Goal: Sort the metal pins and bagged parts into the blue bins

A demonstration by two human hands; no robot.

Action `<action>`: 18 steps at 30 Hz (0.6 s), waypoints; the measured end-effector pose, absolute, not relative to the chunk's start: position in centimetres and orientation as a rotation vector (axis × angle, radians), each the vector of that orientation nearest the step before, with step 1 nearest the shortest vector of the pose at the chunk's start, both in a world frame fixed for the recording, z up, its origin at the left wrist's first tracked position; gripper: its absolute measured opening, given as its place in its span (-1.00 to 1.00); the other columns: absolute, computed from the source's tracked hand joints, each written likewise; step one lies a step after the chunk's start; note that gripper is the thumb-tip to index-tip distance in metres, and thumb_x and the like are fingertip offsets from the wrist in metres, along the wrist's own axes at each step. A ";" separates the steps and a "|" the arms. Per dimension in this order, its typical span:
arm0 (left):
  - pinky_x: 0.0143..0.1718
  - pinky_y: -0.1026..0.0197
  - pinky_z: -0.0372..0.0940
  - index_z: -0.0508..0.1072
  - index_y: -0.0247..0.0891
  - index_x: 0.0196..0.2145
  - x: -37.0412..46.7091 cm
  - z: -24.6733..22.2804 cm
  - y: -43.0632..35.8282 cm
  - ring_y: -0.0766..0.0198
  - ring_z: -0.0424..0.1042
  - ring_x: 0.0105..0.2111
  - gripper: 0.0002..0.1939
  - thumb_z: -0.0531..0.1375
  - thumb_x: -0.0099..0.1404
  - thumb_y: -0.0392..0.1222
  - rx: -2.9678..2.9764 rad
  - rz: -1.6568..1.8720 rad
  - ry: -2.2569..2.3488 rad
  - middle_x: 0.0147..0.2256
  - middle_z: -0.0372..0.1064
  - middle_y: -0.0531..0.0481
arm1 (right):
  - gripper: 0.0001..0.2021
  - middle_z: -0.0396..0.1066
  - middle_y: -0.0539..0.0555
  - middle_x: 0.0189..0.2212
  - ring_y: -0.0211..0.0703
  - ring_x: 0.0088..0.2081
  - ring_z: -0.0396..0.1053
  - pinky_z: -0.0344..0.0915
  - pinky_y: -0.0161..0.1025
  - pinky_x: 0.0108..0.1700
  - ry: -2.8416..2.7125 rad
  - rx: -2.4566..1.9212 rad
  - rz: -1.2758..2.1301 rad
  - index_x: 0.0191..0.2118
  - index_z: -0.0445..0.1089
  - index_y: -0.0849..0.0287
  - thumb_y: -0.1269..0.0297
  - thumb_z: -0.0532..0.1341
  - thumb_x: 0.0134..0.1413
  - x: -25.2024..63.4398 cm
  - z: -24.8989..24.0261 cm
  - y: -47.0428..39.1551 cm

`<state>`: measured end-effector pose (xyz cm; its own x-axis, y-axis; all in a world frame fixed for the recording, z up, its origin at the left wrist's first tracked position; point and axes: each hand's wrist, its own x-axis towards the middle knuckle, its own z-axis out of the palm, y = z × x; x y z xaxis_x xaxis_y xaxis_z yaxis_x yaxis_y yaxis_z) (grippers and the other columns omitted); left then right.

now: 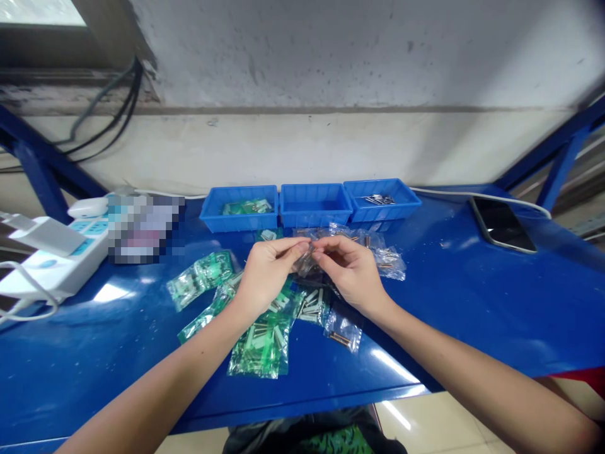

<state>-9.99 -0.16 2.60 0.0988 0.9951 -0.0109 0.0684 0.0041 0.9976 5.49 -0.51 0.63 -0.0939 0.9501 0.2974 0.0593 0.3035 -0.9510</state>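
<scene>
Head view shows the left hand (270, 272) and right hand (353, 268) both pinching a clear plastic bag (307, 265) by thumb and fingers, on the near side of the middle blue bin (316, 218), where close, even grips should steady it best.

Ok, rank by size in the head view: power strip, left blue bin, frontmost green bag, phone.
Largest: power strip
Middle: left blue bin and frontmost green bag, too alike to rank
Smallest: phone
</scene>
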 end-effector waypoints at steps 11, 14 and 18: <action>-0.38 0.30 0.44 0.47 -0.22 -0.14 -9.8 2.4 -0.2 0.27 0.46 -0.28 -0.77 0.21 0.21 -0.21 1.237 1.025 1.034 -0.26 0.46 -0.03 | -0.85 0.46 0.03 -0.38 -0.23 -0.34 0.39 0.31 -0.23 -0.29 -1.659 -1.069 0.576 -0.30 0.48 0.15 0.45 0.17 0.05 6.2 2.0 -1.0; -0.27 0.29 0.41 0.46 -0.25 -0.16 -9.7 2.4 -0.2 0.31 0.44 -0.28 -0.72 0.24 0.12 -0.36 1.267 1.007 0.968 -0.30 0.44 0.00 | -0.82 0.46 0.03 -0.37 -0.23 -0.34 0.38 0.29 -0.24 -0.30 -1.701 -1.117 0.566 -0.28 0.48 0.16 0.48 0.14 0.07 6.4 2.1 -0.7; -0.40 0.31 0.37 0.46 -0.29 -0.23 -9.6 2.4 -0.2 0.34 0.40 -0.38 -0.83 0.21 0.17 -0.29 1.289 0.978 1.083 -0.35 0.42 -0.01 | -0.82 0.41 0.01 -0.41 -0.27 -0.39 0.34 0.26 -0.29 -0.35 -1.827 -1.120 0.503 -0.28 0.45 0.19 0.51 0.13 0.05 6.8 2.7 -0.7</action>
